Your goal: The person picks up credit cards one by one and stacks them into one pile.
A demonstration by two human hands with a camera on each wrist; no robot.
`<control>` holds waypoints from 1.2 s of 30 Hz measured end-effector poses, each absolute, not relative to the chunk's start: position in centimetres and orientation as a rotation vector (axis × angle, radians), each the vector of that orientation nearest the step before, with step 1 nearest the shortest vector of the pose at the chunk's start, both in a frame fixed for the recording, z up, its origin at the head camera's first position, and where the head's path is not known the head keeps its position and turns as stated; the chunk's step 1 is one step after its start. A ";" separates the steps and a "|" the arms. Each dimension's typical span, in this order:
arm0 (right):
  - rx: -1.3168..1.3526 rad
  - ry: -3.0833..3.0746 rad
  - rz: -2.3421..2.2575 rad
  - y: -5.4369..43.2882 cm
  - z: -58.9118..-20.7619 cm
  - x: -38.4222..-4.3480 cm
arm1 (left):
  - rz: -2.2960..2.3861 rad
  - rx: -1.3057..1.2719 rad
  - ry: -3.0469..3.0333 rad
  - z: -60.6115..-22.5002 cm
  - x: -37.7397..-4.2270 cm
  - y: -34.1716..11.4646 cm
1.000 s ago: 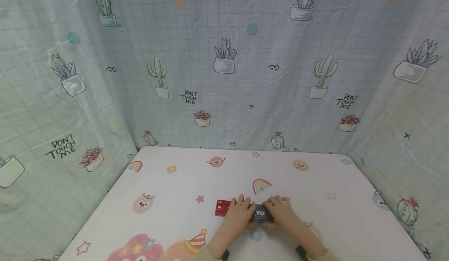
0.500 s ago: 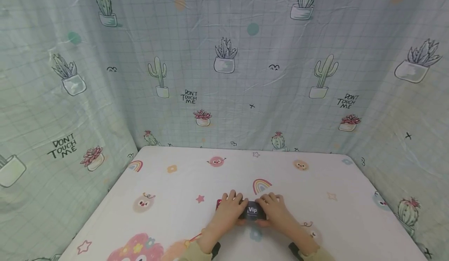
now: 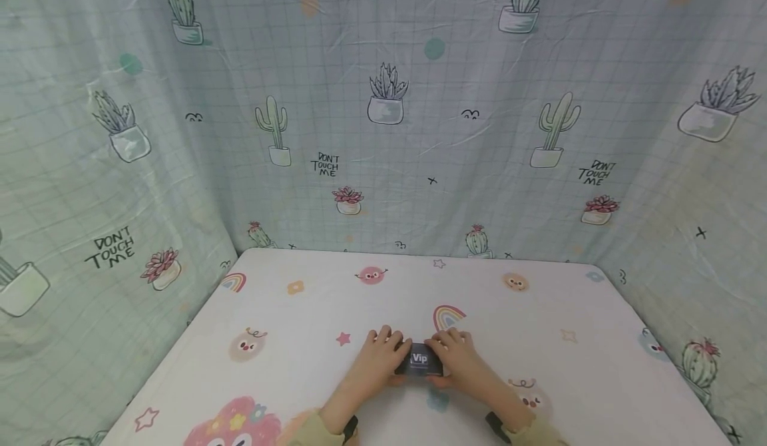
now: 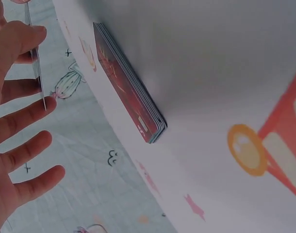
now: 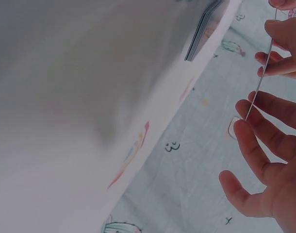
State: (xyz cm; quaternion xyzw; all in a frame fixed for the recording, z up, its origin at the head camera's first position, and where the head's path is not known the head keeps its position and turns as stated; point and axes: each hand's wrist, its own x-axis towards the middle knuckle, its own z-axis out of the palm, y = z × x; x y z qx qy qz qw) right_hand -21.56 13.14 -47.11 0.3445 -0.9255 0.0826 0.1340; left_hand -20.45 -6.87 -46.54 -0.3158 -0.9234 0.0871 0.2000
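A thin dark card (image 3: 419, 359) printed "Vip" is held level between both hands, seen almost edge-on in the wrist views. My left hand (image 3: 376, 358) pinches its left end, thumb on the near edge and fingertips on the far one. At the other end my right hand (image 3: 460, 361) pinches it in the same way. A neat stack of cards (image 4: 128, 90) with a red face on top lies on the table, below the held card and apart from it. In the head view that stack is hidden behind the left hand and the card.
The white table (image 3: 299, 326) carries printed rainbows, stars and faces. A cactus-patterned curtain (image 3: 383, 166) hangs along its back and both sides. Dark straps and light sleeves (image 3: 317, 429) show at the wrists.
Both hands have moved left with the Vip card, by small steps. The red card stack, visible beside the left hand earlier, is now covered in the head view.
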 end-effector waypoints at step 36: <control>1.229 -2.671 0.284 10.0 -47.5 -22.3 | 0.142 -0.950 -2.551 -47.7 -21.4 -12.9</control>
